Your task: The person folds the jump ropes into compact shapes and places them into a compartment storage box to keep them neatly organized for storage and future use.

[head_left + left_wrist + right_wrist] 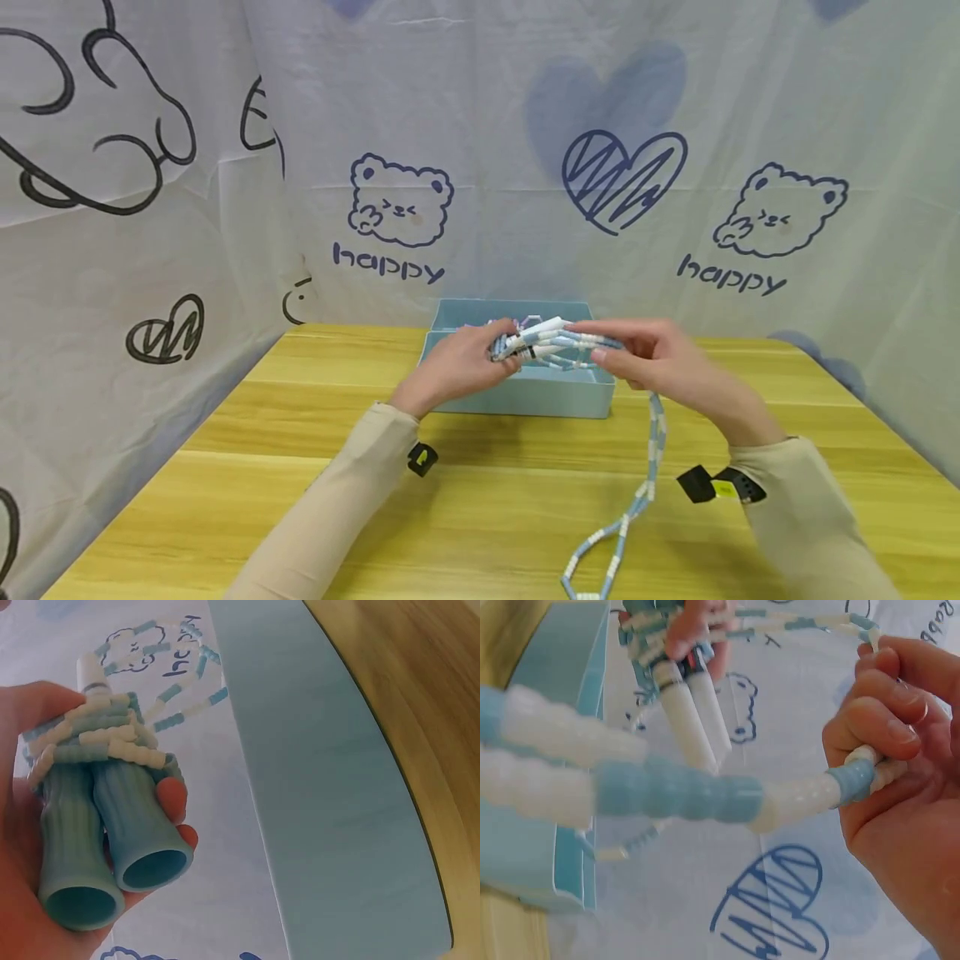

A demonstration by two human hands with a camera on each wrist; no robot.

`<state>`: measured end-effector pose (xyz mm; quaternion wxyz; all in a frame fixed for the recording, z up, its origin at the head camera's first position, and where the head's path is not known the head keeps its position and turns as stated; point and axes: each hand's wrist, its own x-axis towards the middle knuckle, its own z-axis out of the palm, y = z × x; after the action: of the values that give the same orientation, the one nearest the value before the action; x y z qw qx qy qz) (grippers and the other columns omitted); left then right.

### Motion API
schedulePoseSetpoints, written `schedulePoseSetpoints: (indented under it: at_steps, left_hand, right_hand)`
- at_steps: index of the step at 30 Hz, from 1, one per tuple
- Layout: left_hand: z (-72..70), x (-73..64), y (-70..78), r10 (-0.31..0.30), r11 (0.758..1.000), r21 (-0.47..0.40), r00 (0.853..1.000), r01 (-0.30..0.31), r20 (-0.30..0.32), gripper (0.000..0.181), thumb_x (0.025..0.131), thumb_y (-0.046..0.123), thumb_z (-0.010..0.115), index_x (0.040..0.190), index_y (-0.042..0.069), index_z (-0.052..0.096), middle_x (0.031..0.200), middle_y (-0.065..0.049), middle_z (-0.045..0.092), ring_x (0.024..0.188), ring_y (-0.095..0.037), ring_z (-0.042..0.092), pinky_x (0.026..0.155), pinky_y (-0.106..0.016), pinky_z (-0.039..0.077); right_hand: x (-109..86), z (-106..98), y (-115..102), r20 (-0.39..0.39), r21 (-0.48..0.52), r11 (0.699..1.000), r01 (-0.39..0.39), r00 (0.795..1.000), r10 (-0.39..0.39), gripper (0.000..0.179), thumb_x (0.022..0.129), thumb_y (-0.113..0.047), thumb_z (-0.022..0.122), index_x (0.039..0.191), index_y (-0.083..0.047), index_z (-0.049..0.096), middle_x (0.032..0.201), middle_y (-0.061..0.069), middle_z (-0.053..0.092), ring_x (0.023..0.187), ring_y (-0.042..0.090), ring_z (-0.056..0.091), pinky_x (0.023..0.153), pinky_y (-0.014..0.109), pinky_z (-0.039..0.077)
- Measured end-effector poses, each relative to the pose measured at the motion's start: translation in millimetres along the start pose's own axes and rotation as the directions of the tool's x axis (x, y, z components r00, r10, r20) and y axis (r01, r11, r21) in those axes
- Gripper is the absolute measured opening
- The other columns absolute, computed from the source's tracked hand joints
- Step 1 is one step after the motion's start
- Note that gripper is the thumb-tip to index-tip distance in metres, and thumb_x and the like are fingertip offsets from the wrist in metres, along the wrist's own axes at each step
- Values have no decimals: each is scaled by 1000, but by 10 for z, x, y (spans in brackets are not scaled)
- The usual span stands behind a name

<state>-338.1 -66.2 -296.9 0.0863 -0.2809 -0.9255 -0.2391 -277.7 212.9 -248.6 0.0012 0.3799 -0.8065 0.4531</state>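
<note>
My left hand grips the two handles of a beaded jump rope together, above the light blue box. In the left wrist view the handles show blue, flared, hollow ends side by side, with several turns of blue-and-white beaded cord wrapped round them. White end parts of the handles show in the right wrist view. To the right, my right hand holds the cord between curled fingers and thumb. From it a doubled length of cord hangs down to a loop near the front of the table.
The light blue box stands at the back of the wooden table, its lid raised behind. Something purple shows at its back left, partly behind my left hand. A printed cloth hangs behind and beside the table.
</note>
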Motion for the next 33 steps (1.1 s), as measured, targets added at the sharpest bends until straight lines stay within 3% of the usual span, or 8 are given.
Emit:
schedulePoseSetpoints:
  at_steps: [7, 10, 14, 24, 28, 31, 33]
  left_hand:
    - [-27, -11, -37, 72, 997, 12, 997, -72, 31, 28, 90, 37, 67, 116, 31, 60, 91, 10, 62, 68, -13, 50, 61, -31, 42]
    - [-39, -15, -41, 93, 995, 21, 995, -94, 47, 26, 88, 36, 69, 113, 32, 62, 92, 12, 62, 74, -13, 53, 66, -32, 44]
    - [-56, -16, -35, 105, 994, 17, 991, -106, 84, 25, 89, 34, 70, 113, 34, 62, 94, 12, 62, 77, -13, 54, 68, -32, 45]
    - [-82, -21, 14, 103, 994, -40, 983, -98, 151, 39, 88, 34, 67, 127, 34, 60, 114, 12, 61, 84, -14, 56, 76, -35, 46]
    - [-88, -24, 37, 134, 989, -91, 977, -120, 165, 41, 86, 31, 69, 126, 33, 61, 117, 13, 61, 83, -13, 55, 75, -34, 46]
    - [-88, -29, 54, 170, 979, -140, 968, -145, 186, 40, 85, 28, 69, 124, 32, 61, 113, 13, 61, 81, -12, 53, 72, -32, 45]
    - [-87, -39, 65, 176, 974, -182, 960, -137, 216, 46, 87, 26, 67, 131, 35, 57, 114, 12, 59, 77, -14, 53, 69, -33, 46]
  right_hand:
    - [-56, -200, 49, -148, -39, 999, 26, 988, -31, 35, 100, -13, 58, 135, -15, 60, 63, 5, 40, 50, 22, 36, 44, 31, 35]
    - [-94, -288, 43, -214, -43, 999, 24, 976, -33, 35, 99, -11, 60, 134, -14, 60, 74, 7, 49, 50, 22, 35, 44, 32, 35]
    - [-136, -367, 40, -281, -79, 996, -28, 960, 4, 33, 97, -15, 64, 130, -16, 63, 95, 8, 58, 52, 22, 39, 45, 31, 38]
    - [-187, -505, 251, -416, -90, 986, -138, 905, 89, 31, 94, -24, 69, 123, -13, 66, 101, 6, 62, 65, 22, 44, 55, 30, 41]
    - [-198, -543, 361, -442, -83, 982, -172, 889, 118, 32, 93, -28, 70, 121, -12, 68, 99, 6, 59, 65, 21, 43, 53, 29, 40]
    - [-216, -580, 473, -479, -52, 982, -181, 868, 135, 31, 92, -26, 71, 118, -10, 69, 86, 1, 59, 58, 19, 38, 49, 29, 36]
    - [-243, -616, 559, -499, -45, 980, -193, 854, 145, 31, 92, -25, 71, 117, -8, 70, 77, -2, 57, 56, 18, 37, 47, 30, 34]
